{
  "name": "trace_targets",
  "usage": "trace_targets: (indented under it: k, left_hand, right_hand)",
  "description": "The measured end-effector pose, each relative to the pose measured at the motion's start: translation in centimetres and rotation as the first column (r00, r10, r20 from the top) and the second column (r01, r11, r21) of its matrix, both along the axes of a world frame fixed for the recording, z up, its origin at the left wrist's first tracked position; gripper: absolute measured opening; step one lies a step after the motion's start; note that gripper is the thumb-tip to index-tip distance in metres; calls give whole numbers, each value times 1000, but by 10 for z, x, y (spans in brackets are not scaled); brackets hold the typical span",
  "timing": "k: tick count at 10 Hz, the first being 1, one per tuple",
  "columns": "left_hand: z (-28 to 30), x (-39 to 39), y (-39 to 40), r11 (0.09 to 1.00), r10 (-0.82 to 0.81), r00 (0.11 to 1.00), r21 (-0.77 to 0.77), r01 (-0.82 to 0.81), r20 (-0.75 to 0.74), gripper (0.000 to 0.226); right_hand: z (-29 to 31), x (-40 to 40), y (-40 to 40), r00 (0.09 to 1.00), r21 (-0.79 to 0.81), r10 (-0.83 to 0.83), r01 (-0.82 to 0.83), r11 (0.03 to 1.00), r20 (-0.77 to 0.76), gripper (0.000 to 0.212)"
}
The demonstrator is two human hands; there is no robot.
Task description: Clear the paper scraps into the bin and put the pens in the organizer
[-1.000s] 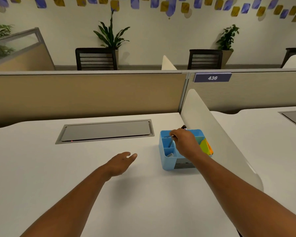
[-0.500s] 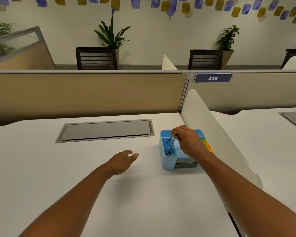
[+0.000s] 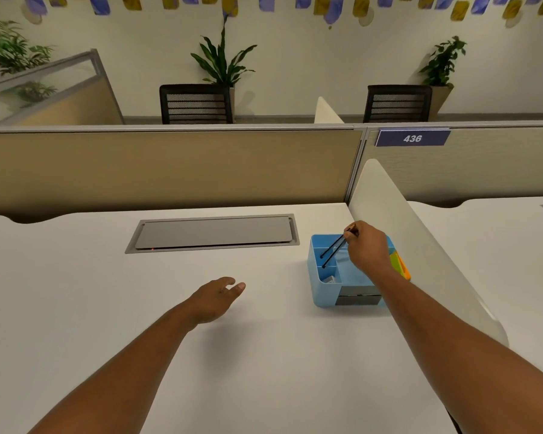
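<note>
A light blue desk organizer [image 3: 318, 292] with several compartments and a grey drawer front stands at the desk's right side, against the white divider. My right hand [image 3: 368, 250] hovers over it, fingers pinched on the upper ends of two dark pens [image 3: 332, 251]. The pens slant down to the left, their tips inside a left compartment. My left hand [image 3: 215, 297] floats low over the white desk, left of the organizer, fingers loosely apart and holding nothing. No paper scraps or bin are in view.
A grey cable hatch [image 3: 213, 234] is set into the desk behind my left hand. A white curved divider [image 3: 398, 233] runs along the desk's right edge. Beige partition panels [image 3: 170, 170] close off the back. Yellow and orange items [image 3: 400, 266] sit at the organizer's right side.
My right hand has lifted slightly and shifted toward the back of the organizer, with the two pens now slanting into a left compartment. My left hand has barely moved.
</note>
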State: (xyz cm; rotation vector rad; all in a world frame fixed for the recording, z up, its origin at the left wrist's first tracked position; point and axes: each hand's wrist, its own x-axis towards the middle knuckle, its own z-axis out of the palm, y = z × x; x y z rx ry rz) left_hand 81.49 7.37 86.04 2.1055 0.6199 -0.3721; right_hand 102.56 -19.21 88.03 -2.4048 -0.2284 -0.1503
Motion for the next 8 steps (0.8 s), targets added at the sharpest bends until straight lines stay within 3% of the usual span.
trace_targets:
  k: [3,4,5,7,8]
  left_hand:
    - [-3,-6,-9,1000,-19,1000,9,19,-9,64]
    - [-4,-8,-12,1000,-24,1000,10,24,-13,63]
    - [-3,-12,-13,1000,-22,999,18,22,-27,63]
    - [-1,-19,-12,998,-25,999,57,27,-36,61]
    - [3,-20,-16,994,-30,1000,104,30,-1,59]
  right_hand:
    - [12,-2,10,996,37,-34,31,999,77,15]
    - [4,-9,10,996,31,44,-46,998,72,14]
    - [-8,-17,10,988,-46,155,-153,987,26,16]
    - [-13,-27,10,978,-210,163,-189,959,-133,34]
    - [-8,-31,8,987,-53,124,-130,990,-100,34]
